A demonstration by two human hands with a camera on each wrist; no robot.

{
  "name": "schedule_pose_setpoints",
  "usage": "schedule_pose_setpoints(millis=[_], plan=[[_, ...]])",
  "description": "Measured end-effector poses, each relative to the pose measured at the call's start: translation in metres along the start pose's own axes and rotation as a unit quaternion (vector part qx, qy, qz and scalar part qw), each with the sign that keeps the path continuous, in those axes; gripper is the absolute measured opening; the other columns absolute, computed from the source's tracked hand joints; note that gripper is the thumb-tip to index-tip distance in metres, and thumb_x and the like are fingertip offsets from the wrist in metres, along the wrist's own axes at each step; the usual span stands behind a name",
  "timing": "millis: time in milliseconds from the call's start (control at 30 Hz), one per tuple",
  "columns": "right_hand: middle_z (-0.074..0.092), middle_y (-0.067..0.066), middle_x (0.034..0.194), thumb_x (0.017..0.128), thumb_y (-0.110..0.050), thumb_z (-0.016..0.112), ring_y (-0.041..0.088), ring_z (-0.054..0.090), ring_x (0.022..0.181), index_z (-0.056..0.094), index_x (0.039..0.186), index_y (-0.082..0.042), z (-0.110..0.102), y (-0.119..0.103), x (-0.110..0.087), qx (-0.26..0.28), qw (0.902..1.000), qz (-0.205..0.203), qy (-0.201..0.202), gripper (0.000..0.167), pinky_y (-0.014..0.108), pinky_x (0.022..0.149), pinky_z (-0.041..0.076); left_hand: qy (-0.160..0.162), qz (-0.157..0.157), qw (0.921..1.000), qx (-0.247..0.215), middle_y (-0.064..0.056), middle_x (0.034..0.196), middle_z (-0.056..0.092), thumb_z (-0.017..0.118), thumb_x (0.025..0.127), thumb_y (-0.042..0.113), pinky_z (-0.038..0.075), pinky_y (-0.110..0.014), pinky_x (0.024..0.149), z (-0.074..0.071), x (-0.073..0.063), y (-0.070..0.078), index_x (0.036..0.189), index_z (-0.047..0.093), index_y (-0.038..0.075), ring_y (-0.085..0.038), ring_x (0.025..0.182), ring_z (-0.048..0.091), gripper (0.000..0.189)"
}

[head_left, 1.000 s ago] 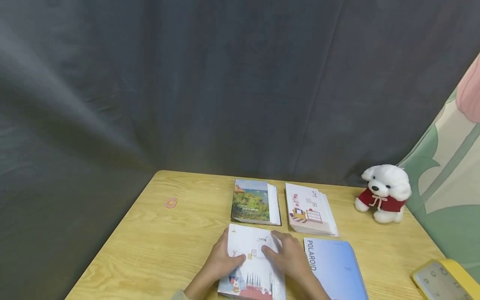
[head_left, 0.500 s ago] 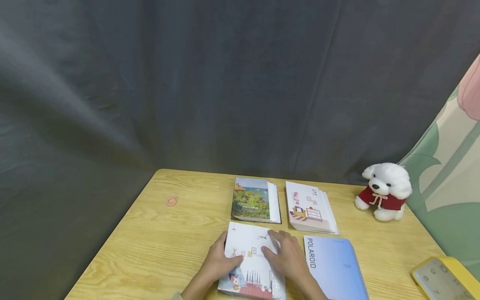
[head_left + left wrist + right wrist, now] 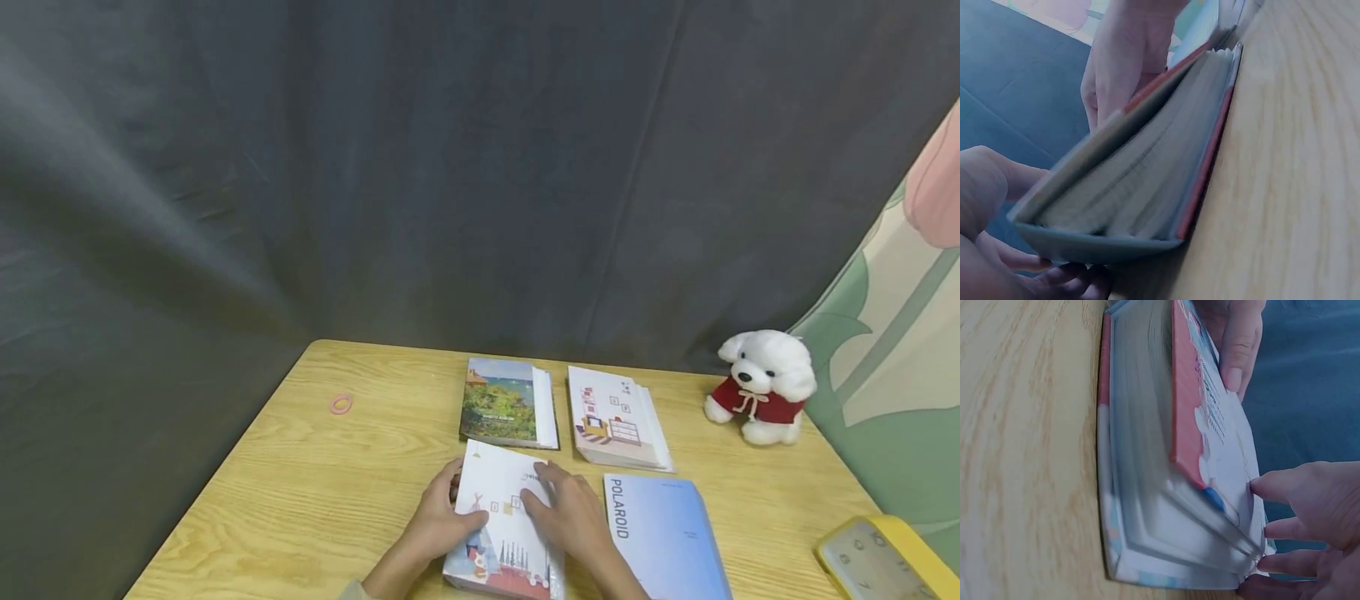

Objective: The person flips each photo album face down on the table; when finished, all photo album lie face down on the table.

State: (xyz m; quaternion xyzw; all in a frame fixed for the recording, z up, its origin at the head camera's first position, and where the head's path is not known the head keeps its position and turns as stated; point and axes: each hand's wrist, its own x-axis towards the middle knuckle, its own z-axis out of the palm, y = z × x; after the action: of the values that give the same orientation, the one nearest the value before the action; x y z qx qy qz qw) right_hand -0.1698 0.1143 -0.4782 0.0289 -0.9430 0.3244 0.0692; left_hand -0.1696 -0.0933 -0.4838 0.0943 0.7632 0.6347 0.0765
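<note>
A pale wooden table (image 3: 315,500) with visible grain stood before a dark grey cloth backdrop (image 3: 375,167). At its near edge lay the white illustrated album with a red lower band (image 3: 501,521), thick with stacked leaves. The left hand (image 3: 438,521) curled round its left edge, thumb on the cover, apparently steadying it. The right hand (image 3: 570,517) rested on the cover, fingers bent over its right edge, where the cover was lifted slightly off the leaves. Just right lay a blue glossy Polaroid album (image 3: 663,537); behind, a landscape-covered album (image 3: 504,402) and a pale pink album (image 3: 617,417). Farther off sat a white plush dog in a red top (image 3: 765,385), a pink rubber band (image 3: 341,404) and a yellow device (image 3: 881,562).
</note>
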Motion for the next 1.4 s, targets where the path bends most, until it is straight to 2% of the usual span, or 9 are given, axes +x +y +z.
schedule_pose_setpoints(millis=[233, 433, 600, 733, 900, 1033, 1267, 1400], plan=[[0.055, 0.025, 0.137, 0.087, -0.030, 0.074, 0.047, 0.053, 0.122, 0.068, 0.125, -0.003, 0.001, 0.001, 0.003, 0.017, 0.9998, 0.010, 0.009, 0.046, 0.060, 0.102, 0.039, 0.001, 0.009, 0.9995, -0.030, -0.017, 0.118, 0.052, 0.074, 0.076, -0.004, 0.055, -0.032, 0.079, -0.001, 0.000, 0.008, 0.150, 0.030, -0.008, -0.026, 0.098, 0.058, 0.085], [0.055, 0.023, 0.138, 0.089, -0.032, 0.072, 0.046, 0.052, 0.124, 0.067, 0.125, -0.002, 0.000, -0.001, 0.004, 0.027, 0.9993, 0.026, 0.006, 0.047, 0.059, 0.102, 0.039, -0.002, 0.029, 0.9996, 0.006, -0.018, 0.124, 0.050, 0.075, 0.077, 0.000, 0.047, -0.049, 0.094, -0.003, -0.002, 0.018, 0.149, 0.034, -0.007, -0.035, 0.112, 0.051, 0.083], [0.058, 0.024, 0.133, 0.090, -0.033, 0.071, 0.046, 0.055, 0.119, 0.067, 0.123, 0.003, -0.002, -0.004, 0.005, 0.027, 0.9994, 0.021, 0.003, 0.049, 0.058, 0.099, 0.043, -0.008, 0.036, 0.9992, 0.016, -0.019, 0.126, 0.050, 0.077, 0.078, 0.003, 0.044, -0.055, 0.098, -0.004, -0.003, 0.025, 0.149, 0.036, -0.005, -0.039, 0.115, 0.050, 0.083], [0.060, 0.020, 0.121, 0.090, -0.032, 0.071, 0.040, 0.061, 0.107, 0.067, 0.123, 0.005, -0.003, -0.007, 0.006, 0.032, 0.9993, 0.021, 0.003, 0.050, 0.054, 0.092, 0.048, -0.006, 0.036, 0.9993, 0.003, -0.019, 0.129, 0.048, 0.077, 0.077, 0.002, 0.049, -0.051, 0.094, -0.004, -0.003, 0.028, 0.149, 0.036, -0.004, -0.041, 0.116, 0.050, 0.083], [0.061, 0.013, 0.107, 0.090, -0.034, 0.071, 0.029, 0.062, 0.094, 0.066, 0.125, 0.002, -0.005, -0.007, 0.008, 0.045, 0.9984, 0.033, 0.004, 0.051, 0.048, 0.081, 0.052, -0.007, 0.036, 0.9990, -0.025, -0.021, 0.131, 0.046, 0.076, 0.079, 0.002, 0.055, -0.040, 0.087, -0.003, -0.004, 0.034, 0.150, 0.035, -0.005, -0.039, 0.117, 0.049, 0.082], [0.062, 0.011, 0.105, 0.091, -0.033, 0.071, 0.026, 0.063, 0.092, 0.065, 0.125, 0.002, -0.005, -0.005, 0.008, 0.084, 0.9958, 0.036, 0.000, 0.049, 0.044, 0.080, 0.054, -0.007, 0.039, 0.9984, -0.040, -0.024, 0.132, 0.044, 0.073, 0.082, 0.003, 0.056, -0.034, 0.084, -0.002, -0.002, 0.039, 0.149, 0.036, -0.007, -0.037, 0.113, 0.053, 0.078], [0.065, 0.014, 0.107, 0.091, -0.031, 0.072, 0.029, 0.064, 0.096, 0.066, 0.112, 0.000, -0.007, -0.002, 0.008, 0.133, 0.9898, 0.050, 0.004, 0.037, 0.046, 0.086, 0.054, -0.010, 0.059, 0.9974, -0.042, -0.021, 0.126, 0.048, 0.071, 0.087, 0.008, 0.055, -0.029, 0.086, 0.000, 0.000, 0.044, 0.146, 0.040, -0.010, -0.036, 0.116, 0.052, 0.069], [0.065, 0.014, 0.110, 0.092, -0.035, 0.070, 0.030, 0.063, 0.101, 0.064, 0.116, -0.002, -0.008, -0.002, 0.007, 0.148, 0.9867, 0.067, 0.001, 0.041, 0.049, 0.089, 0.052, -0.017, 0.065, 0.9964, -0.053, -0.020, 0.127, 0.048, 0.070, 0.090, 0.011, 0.054, -0.030, 0.088, 0.001, 0.000, 0.047, 0.145, 0.042, -0.009, -0.038, 0.119, 0.050, 0.064]])
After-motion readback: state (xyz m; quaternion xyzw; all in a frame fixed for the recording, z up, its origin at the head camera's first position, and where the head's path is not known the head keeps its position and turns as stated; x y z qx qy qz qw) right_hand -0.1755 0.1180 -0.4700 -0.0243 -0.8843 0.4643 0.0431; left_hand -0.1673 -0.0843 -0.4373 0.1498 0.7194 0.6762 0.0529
